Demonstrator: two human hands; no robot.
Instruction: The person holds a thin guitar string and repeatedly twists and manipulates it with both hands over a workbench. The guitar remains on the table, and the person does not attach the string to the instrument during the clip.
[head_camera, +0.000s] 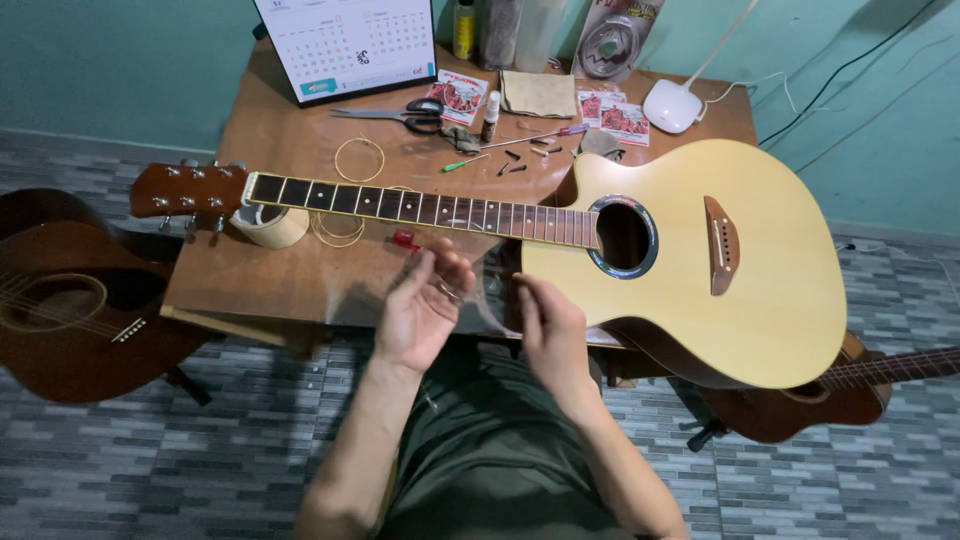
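Acoustic guitar (690, 270) lies stringless across the tabletop (290, 270), body at three o'clock. Left hand (420, 310) pinches a thin coiled string (447, 291); right hand (550, 330) hovers released beside it. Best uncoiled slowly, without kinks.

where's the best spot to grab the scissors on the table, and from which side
Judging by their pose, take the scissors by the black handle loops, coming from the right. They lie flat with the blades pointing left toward the calendar, so the loops are the blunt, open end, clear of the small bottle beside them.
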